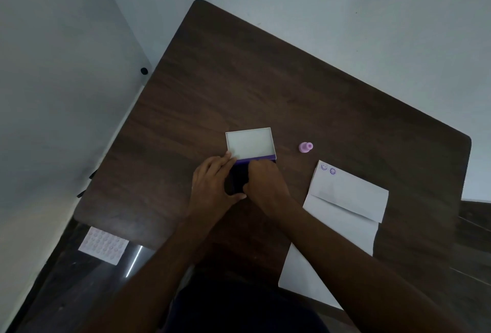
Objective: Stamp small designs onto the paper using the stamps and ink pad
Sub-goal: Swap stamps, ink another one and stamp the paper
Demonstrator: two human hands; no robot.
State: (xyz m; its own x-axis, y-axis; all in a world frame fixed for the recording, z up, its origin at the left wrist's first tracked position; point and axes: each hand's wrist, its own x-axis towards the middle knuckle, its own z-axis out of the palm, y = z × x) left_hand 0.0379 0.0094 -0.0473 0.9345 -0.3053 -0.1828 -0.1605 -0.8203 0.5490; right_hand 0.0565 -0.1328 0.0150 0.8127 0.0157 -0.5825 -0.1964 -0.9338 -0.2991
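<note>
An ink pad with a dark purple surface lies on the dark wooden table, its white lid swung open behind it. My left hand grips the pad's left side and front edge. My right hand is closed, fingers pressed down on the pad's right part; what it holds is hidden. A pink stamp lies on its side to the right of the lid. The folded white paper lies at the right, with two purple face prints at its top left corner.
A pale sheet with rows of round pink shapes lies on a lower surface at the bottom left. White walls run close along the table's left and far edges. A second wooden surface shows at the right edge.
</note>
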